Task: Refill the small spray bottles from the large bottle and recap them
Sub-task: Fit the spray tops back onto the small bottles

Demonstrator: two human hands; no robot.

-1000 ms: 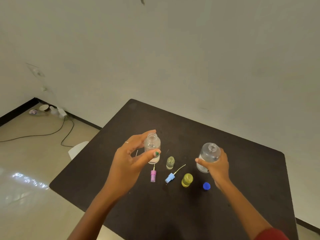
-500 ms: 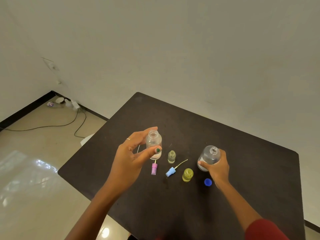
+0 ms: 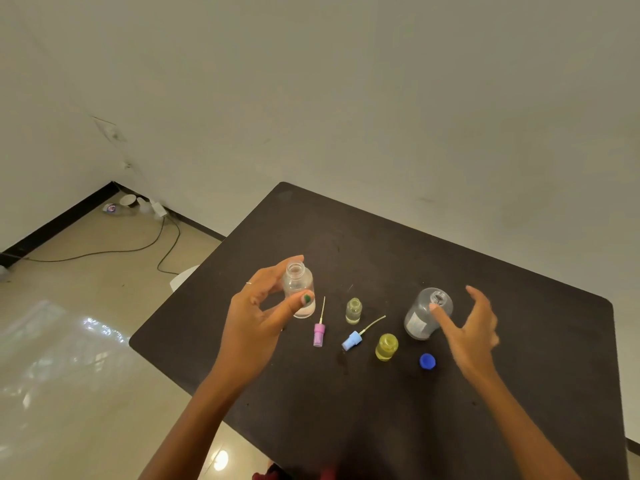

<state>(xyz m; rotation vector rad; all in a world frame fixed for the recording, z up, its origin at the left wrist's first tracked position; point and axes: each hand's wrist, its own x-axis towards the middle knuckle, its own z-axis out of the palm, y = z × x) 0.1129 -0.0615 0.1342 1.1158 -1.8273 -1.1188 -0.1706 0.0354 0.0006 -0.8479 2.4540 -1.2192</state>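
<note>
Left hand (image 3: 258, 317) pinching uncapped clear bottle (image 3: 298, 293), centre frame; right hand (image 3: 467, 329) released beside large bottle (image 3: 427, 315). Probably light, slick plastic; best gripped mid-body.

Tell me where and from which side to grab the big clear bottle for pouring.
Grip the large bottle round its wide body, below the narrow open neck. Come from its right, where the open right hand is; the small yellow bottle and blue cap crowd the near side.

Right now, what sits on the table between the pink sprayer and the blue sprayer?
In the head view, a small yellowish bottle, uncapped, stands between the pink sprayer and the blue sprayer, slightly farther back.
</note>
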